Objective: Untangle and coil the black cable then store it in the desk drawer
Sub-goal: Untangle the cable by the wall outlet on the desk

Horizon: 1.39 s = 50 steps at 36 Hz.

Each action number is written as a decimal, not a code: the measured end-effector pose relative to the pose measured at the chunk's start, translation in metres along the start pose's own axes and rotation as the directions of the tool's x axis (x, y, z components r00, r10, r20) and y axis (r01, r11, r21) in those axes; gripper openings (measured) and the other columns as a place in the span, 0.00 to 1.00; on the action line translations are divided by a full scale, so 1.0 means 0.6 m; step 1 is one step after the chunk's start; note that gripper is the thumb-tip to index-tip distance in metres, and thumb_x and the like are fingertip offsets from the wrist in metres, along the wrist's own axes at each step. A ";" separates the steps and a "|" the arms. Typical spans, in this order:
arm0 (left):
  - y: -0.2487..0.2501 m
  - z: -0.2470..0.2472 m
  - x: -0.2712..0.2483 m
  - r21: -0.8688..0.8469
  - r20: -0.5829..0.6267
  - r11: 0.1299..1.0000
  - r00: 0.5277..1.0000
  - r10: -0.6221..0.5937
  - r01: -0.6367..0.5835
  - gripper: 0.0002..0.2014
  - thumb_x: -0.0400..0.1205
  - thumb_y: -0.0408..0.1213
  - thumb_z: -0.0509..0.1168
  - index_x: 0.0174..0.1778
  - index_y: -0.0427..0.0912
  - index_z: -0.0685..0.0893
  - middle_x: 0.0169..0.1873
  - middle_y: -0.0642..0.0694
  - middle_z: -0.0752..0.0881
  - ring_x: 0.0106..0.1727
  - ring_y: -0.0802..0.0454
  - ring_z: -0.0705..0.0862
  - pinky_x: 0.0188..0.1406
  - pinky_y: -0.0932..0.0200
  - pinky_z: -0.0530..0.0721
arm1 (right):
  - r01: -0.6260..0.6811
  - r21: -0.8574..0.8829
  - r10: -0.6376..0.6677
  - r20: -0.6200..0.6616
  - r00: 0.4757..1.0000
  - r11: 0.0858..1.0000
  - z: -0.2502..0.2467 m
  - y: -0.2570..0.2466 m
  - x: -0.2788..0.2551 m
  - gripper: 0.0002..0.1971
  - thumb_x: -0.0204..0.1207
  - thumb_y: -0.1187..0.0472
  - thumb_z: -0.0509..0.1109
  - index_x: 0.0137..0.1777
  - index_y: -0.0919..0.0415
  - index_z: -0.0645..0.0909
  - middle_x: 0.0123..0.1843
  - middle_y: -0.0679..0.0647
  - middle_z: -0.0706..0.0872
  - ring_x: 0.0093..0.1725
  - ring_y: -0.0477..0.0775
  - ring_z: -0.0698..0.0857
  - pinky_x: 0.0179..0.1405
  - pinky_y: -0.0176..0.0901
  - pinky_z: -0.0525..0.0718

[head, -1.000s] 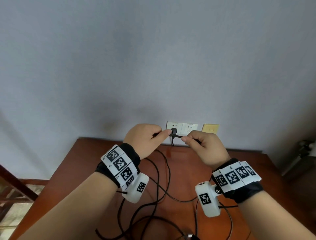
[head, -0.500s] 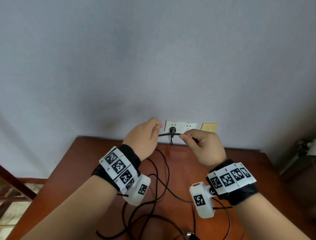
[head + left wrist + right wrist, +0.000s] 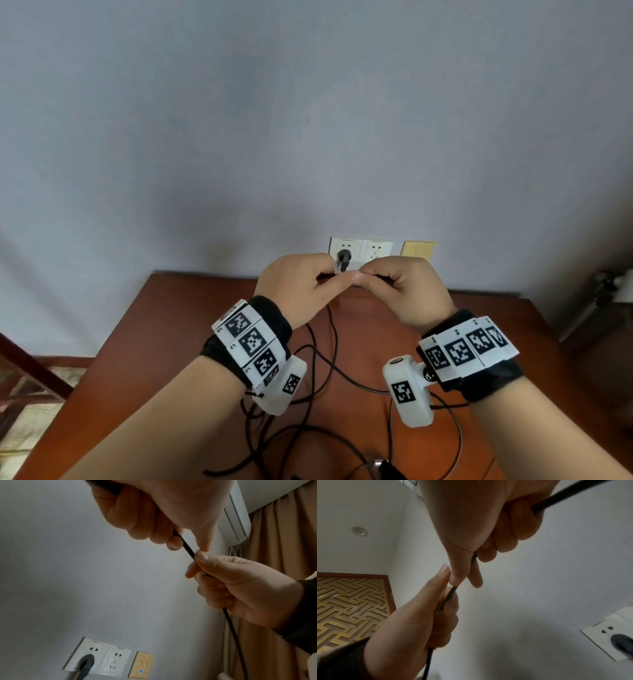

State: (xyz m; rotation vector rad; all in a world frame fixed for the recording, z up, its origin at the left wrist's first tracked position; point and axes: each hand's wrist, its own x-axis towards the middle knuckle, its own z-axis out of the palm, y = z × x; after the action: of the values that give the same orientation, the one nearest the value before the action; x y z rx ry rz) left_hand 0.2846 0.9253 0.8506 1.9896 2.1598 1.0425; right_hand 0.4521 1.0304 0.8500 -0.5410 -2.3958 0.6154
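The black cable lies in tangled loops on the red-brown desk and rises to both raised hands. My left hand and right hand each pinch it between thumb and forefinger, thumbs touching, in front of the wall sockets. In the left wrist view the cable runs from my left hand straight into my right hand and hangs below it. The right wrist view shows the same short stretch of cable between my right hand and left hand. No drawer is in view.
A double white wall socket sits just behind the hands, with a dark plug in its left half and a beige plate beside it. A dark object lies at the desk's near edge. Wooden framing stands left.
The left hand, which had drawn away to the left along the cable, has come back; both hands now meet thumb to thumb and sit slightly higher.
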 end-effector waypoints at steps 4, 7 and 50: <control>-0.029 -0.014 -0.006 0.094 -0.010 0.995 0.999 0.033 -0.032 0.30 0.77 0.69 0.52 0.24 0.45 0.70 0.18 0.49 0.70 0.22 0.53 0.72 0.22 0.58 0.63 | 0.000 -0.019 0.001 0.042 0.999 1.000 -0.013 0.010 -0.004 0.13 0.79 0.46 0.64 0.47 0.49 0.88 0.38 0.47 0.89 0.39 0.47 0.86 0.38 0.52 0.82; -0.049 -0.033 -0.010 0.096 -0.023 0.995 0.999 0.043 -0.040 0.28 0.77 0.68 0.52 0.21 0.49 0.65 0.17 0.50 0.66 0.21 0.53 0.70 0.22 0.56 0.66 | -0.078 -0.010 0.078 -0.002 0.997 0.997 -0.019 0.022 -0.008 0.07 0.79 0.52 0.69 0.50 0.48 0.89 0.45 0.42 0.91 0.46 0.43 0.88 0.47 0.50 0.84; -0.108 -0.047 -0.042 0.085 -0.209 0.996 0.978 -0.004 0.022 0.23 0.76 0.64 0.58 0.20 0.55 0.66 0.15 0.54 0.71 0.28 0.57 0.71 0.27 0.58 0.69 | -0.189 0.030 0.191 -0.128 0.973 0.982 -0.038 0.028 -0.023 0.05 0.76 0.57 0.72 0.46 0.48 0.90 0.43 0.40 0.90 0.46 0.39 0.86 0.49 0.47 0.84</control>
State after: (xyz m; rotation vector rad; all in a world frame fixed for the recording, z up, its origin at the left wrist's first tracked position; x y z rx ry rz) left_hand 0.2201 0.8930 0.8311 1.9789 2.3558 1.2271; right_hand 0.4808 1.0438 0.8509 -0.7855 -2.2303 0.6617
